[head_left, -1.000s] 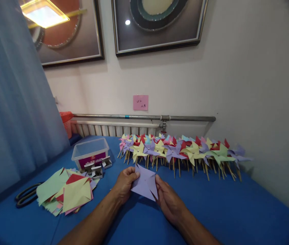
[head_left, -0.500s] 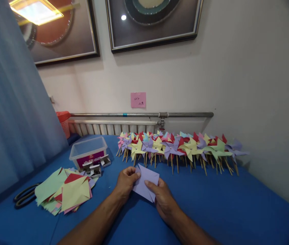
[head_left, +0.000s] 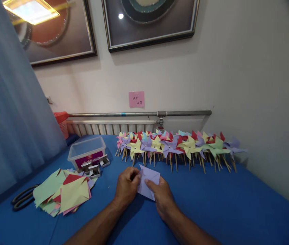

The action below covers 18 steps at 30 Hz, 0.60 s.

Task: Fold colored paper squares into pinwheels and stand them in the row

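A lilac paper square (head_left: 149, 181), partly folded, is held just above the blue table (head_left: 236, 204) near its middle. My left hand (head_left: 126, 188) pinches its left edge with thumb and fingers. My right hand (head_left: 162, 195) grips its right side, thumb lying across the sheet toward the middle. A long row of finished paper pinwheels (head_left: 175, 145) on wooden sticks lies just beyond the hands.
A pile of coloured paper squares (head_left: 65, 194) lies at the left, with black scissors (head_left: 22, 201) beside it. A clear plastic box (head_left: 87, 154) and small metal pieces (head_left: 95, 166) sit behind the pile. A radiator and pipe (head_left: 139, 114) run along the wall; a blue curtain hangs left.
The paper has been folded smaller: my right thumb has moved inward over the sheet and both hands have closed together. The view has tilted down slightly.
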Tool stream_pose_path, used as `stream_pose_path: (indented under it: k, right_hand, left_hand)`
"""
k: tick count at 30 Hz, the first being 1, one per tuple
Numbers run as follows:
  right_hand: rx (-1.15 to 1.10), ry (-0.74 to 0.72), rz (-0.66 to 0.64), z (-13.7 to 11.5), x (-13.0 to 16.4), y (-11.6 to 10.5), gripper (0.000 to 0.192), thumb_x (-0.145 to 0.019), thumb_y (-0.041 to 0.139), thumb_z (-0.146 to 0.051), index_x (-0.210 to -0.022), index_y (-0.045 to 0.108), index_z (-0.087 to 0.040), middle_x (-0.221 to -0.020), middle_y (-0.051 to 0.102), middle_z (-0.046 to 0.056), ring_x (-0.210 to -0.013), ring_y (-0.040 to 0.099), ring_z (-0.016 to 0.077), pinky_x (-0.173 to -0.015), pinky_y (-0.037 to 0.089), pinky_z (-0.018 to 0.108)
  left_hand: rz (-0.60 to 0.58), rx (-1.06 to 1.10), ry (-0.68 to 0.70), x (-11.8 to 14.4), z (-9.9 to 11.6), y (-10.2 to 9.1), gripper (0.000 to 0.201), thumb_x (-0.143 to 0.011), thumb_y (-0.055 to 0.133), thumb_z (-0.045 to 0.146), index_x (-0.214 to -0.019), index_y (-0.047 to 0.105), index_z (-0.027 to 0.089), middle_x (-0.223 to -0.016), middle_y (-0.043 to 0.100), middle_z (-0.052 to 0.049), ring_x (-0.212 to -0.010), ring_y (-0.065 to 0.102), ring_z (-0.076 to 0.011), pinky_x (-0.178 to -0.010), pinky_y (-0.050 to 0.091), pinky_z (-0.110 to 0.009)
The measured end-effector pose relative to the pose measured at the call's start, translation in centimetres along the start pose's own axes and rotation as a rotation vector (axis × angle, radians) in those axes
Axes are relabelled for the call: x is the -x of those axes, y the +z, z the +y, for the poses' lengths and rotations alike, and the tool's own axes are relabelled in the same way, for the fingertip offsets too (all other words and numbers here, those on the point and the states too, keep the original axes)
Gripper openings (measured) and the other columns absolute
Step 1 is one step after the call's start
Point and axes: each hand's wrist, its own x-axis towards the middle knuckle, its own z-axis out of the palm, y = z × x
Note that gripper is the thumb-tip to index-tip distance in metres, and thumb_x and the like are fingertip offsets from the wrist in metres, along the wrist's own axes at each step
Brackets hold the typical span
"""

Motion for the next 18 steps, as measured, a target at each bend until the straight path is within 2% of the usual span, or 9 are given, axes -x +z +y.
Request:
stream_pose_path:
  k: [4,9,14,18]
  right_hand:
    - [-0.035,-0.007,0.002,-0.31,0.15,0.27,0.041,-0.059,0.086,-0.025,-0.099,0.075,-0.020,-0.097,0.082,0.007,-0.087,0.076,0.0294,-0.077,0.058,0.038]
    - [-0.024,-0.007,-0.002,-0.32,-0.03,0.18,0.038,-0.059,0.083,-0.023,-0.095,0.075,-0.020,-0.093,0.082,0.006,-0.084,0.075,0.0289,-0.071,0.057,0.035]
    - [-0.038,-0.001,-0.025,-0.48,0.01,-0.07,0.035,-0.064,0.081,-0.029,-0.097,0.074,-0.020,-0.091,0.081,0.006,-0.083,0.075,0.0285,-0.073,0.057,0.037]
    - [-0.007,-0.036,-0.053,-0.69,0.14,-0.16,0.035,-0.075,0.077,-0.049,-0.094,0.073,-0.021,-0.087,0.080,0.007,-0.086,0.076,0.0303,-0.072,0.058,0.037]
  left_hand:
    - [-0.125,-0.053,0.158,0.34,0.56,-0.39,0.014,-0.077,0.068,0.012,-0.076,0.076,0.023,-0.081,0.070,-0.005,-0.081,0.061,-0.0201,-0.076,0.043,-0.028]
    - [-0.254,-0.090,0.211,0.31,0.39,-0.51,0.018,-0.082,0.064,0.014,-0.083,0.079,0.024,-0.089,0.073,-0.009,-0.087,0.064,-0.0240,-0.083,0.046,-0.033]
    - [-0.243,-0.084,0.214,0.06,0.22,-0.74,0.019,-0.084,0.064,0.016,-0.087,0.080,0.025,-0.094,0.074,-0.010,-0.094,0.065,-0.0253,-0.088,0.047,-0.035]
    - [-0.235,-0.061,0.190,0.01,0.49,-0.94,0.015,-0.084,0.066,0.019,-0.085,0.079,0.025,-0.095,0.073,-0.010,-0.095,0.065,-0.0256,-0.089,0.048,-0.035]
